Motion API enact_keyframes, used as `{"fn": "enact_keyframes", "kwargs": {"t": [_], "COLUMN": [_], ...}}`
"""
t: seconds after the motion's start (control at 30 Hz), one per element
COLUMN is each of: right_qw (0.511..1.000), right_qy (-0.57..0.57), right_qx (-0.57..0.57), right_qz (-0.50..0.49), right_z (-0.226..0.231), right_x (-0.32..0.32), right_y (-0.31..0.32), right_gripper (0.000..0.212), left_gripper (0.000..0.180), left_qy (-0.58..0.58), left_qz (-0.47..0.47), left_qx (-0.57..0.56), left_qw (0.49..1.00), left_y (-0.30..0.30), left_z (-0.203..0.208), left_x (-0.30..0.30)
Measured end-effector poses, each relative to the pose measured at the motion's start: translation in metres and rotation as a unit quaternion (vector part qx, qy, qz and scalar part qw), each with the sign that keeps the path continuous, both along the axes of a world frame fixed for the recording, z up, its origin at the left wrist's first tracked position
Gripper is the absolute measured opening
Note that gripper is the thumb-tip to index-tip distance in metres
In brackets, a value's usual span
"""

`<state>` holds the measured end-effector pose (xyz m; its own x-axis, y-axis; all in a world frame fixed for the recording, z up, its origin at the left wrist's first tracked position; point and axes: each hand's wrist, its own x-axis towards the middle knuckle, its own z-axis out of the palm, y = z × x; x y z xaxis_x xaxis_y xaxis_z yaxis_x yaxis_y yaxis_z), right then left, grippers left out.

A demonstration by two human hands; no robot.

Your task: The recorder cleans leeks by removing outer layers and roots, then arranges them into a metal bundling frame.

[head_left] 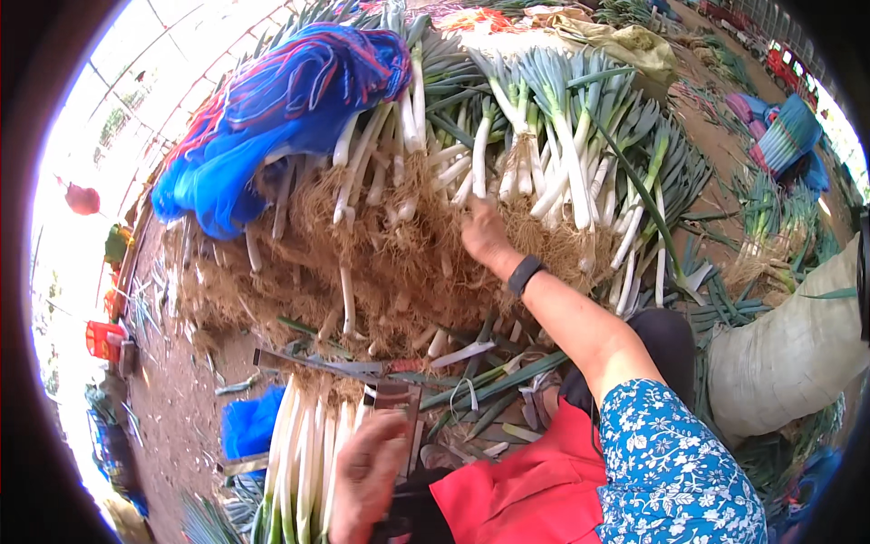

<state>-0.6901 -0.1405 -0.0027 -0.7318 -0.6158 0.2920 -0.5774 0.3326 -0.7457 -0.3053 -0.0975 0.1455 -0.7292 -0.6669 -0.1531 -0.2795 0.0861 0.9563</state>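
A large heap of leeks (571,163), white-stemmed with brown shaggy roots, lies in front of me. Reaching into its middle, my right hand (488,238) has its fingers closed at the root end of one leek (481,150); the fingertips are partly hidden. Low in the view, my left hand (370,471) is smeared by motion, so its fingers do not show clearly. Just left of it is a row of cleaner leeks (304,453), white stems side by side. A long flat metal blade or bar (340,365) lies between this row and the heap.
Blue netting with red cords (308,91) drapes over the heap's left side. A stuffed whitish sack (788,354) stands at my right. Loose green leaves (498,381) litter the ground before my knees. A blue cloth (252,422) lies at left, and a red container (106,340) stands farther off.
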Motion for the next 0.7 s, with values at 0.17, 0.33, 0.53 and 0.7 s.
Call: {"fn": "enact_keyframes", "kwargs": {"t": [0.17,0.33,0.53,0.7], "right_qw": [0.993,0.973,0.978,0.963], "right_qy": [0.019,-0.22,-0.077,0.116], "right_qx": [0.11,-0.03,0.194,0.229], "right_qz": [-0.045,-0.061,0.007,-0.079], "right_z": [-0.043,-0.042,-0.009,0.01], "right_x": [-0.067,-0.083,-0.044,-0.063], "right_y": [-0.045,-0.054,-0.029,-0.006], "right_gripper": [0.035,0.025,0.034,0.056], "left_gripper": [0.029,0.031,0.032,0.032], "left_qy": [-0.016,-0.057,-0.121,-0.113], "left_qz": [-0.031,-0.022,-0.105,-0.14], "left_qx": [0.09,0.067,-0.121,-0.218], "left_qw": [0.995,0.996,0.98,0.959], "left_y": [0.016,0.007,0.002,0.007], "left_z": [-0.052,-0.071,-0.062,-0.067], "left_x": [-0.047,-0.052,-0.061,-0.059]}}
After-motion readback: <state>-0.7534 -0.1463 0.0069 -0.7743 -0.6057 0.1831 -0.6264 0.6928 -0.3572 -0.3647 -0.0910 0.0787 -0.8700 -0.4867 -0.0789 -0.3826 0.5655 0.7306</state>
